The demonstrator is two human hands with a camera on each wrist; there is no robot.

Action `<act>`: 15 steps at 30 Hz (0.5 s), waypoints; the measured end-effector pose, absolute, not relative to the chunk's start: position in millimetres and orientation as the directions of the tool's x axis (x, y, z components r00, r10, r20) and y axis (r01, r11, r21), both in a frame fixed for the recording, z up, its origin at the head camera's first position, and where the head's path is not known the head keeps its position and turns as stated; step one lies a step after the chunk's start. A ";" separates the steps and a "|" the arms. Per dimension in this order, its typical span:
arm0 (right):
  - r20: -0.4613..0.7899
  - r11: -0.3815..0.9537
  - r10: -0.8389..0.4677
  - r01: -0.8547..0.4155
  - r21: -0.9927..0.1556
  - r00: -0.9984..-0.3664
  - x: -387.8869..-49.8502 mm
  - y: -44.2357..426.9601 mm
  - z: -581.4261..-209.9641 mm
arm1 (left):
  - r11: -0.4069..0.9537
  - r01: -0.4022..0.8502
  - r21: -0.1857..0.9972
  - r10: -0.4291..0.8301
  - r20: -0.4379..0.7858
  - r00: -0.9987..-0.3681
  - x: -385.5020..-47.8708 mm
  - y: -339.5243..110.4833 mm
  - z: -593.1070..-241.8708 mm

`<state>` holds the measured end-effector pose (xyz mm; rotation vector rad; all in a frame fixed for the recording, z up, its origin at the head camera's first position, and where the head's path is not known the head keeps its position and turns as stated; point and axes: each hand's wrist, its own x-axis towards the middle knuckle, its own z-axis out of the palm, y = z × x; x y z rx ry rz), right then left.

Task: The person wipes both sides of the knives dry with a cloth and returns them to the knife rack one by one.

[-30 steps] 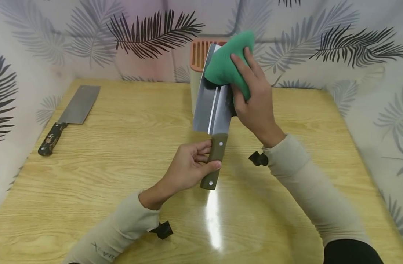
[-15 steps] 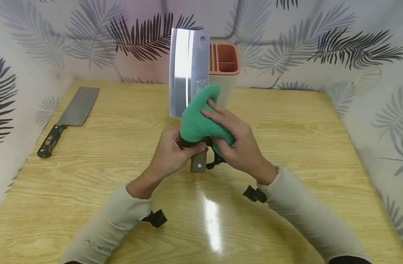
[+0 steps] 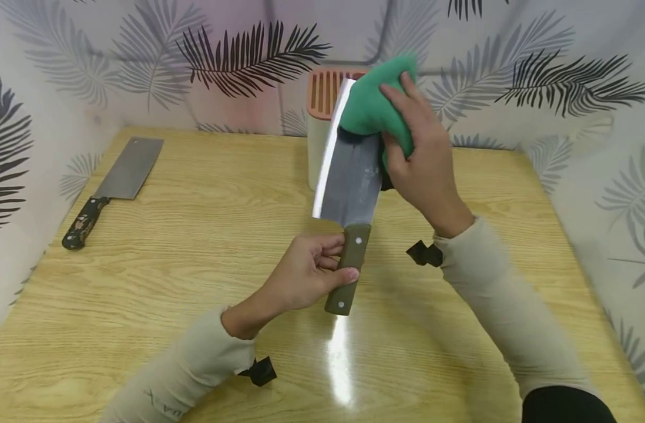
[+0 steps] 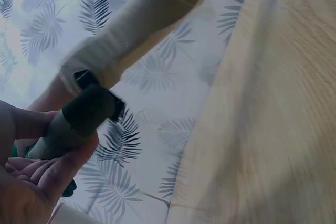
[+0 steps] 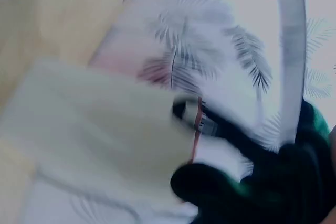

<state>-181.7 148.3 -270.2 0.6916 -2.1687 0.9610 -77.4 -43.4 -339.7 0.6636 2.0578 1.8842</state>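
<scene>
My left hand (image 3: pixel 303 273) grips the olive-green handle of a cleaver (image 3: pixel 351 182), held tilted above the table with its blade pointing away. The handle's dark butt end also shows in the left wrist view, between thumb and fingers. Up at the blade's far end, my right hand (image 3: pixel 425 158) holds a green cloth (image 3: pixel 375 100) folded over the blade and covering its far right corner. A blurred dark underside of the cloth, with a black loop, fills the lower right of the right wrist view. The right thumb is partly hidden by the cloth.
A second cleaver (image 3: pixel 129 170) with a dark, worn handle lies at the table's left. Behind the held blade stands a cream knife holder (image 3: pixel 317 147) with an orange slotted top. Leaf-patterned curtain surrounds the wooden table (image 3: pixel 195 235) at the back and sides.
Half a second ago the cloth was down by the handle with the blade upright; now it is at the far end, and the cleaver leans right. One second ago the pose was similar.
</scene>
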 end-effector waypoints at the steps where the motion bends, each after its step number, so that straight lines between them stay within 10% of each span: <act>1: 0.746 0.643 -0.197 -0.658 -0.393 -0.637 -183.2 149.4 -268.0 | 0.062 0.153 0.986 0.509 0.100 -0.855 -76.4 -42.4 -340.5; 15: 0.680 0.778 -0.514 -0.618 0.113 -0.523 -130.0 117.7 -294.2 | 0.103 0.179 0.979 0.428 0.119 -0.896 -90.6 -43.7 -335.5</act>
